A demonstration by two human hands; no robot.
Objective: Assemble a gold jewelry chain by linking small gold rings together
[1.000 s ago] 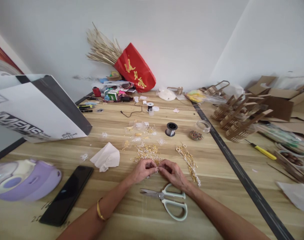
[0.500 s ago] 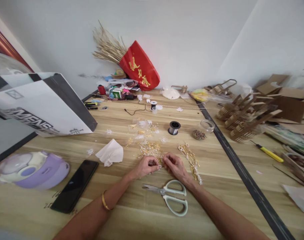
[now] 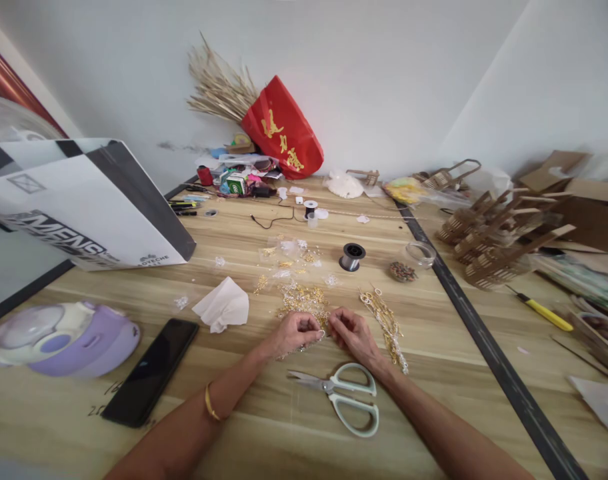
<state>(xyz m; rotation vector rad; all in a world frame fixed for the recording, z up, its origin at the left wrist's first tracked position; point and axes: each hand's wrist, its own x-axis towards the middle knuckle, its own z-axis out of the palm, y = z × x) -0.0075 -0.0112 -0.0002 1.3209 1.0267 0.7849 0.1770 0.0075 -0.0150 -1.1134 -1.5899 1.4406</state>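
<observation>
My left hand (image 3: 295, 335) is closed in a pinch on a thin beaded strand (image 3: 300, 349), which hangs below the fingers with a small pale end at the fingertips. Just to the right, my right hand (image 3: 353, 335) has its thumb and finger pressed together near that end; whatever they hold is too small to make out. Beyond the fingertips lies a pile of gold beads (image 3: 301, 298). Finished-looking gold and silvery strands (image 3: 384, 320) lie beside my right hand. Scissors (image 3: 334, 393) with pale green handles rest on the table between my forearms.
Left of my hands are a white tissue (image 3: 223, 305), a black phone (image 3: 151, 373) and a purple-and-cream bottle (image 3: 74, 339). Ahead stand a wire spool (image 3: 353, 257) and a bowl of coloured beads (image 3: 403, 271). At right are small woven baskets (image 3: 494, 257) and a yellow cutter (image 3: 544, 312).
The view has shifted slightly. My hands stay close together over the table, with the fingertips a little further apart, and more of the beaded strand shows under my left hand.
</observation>
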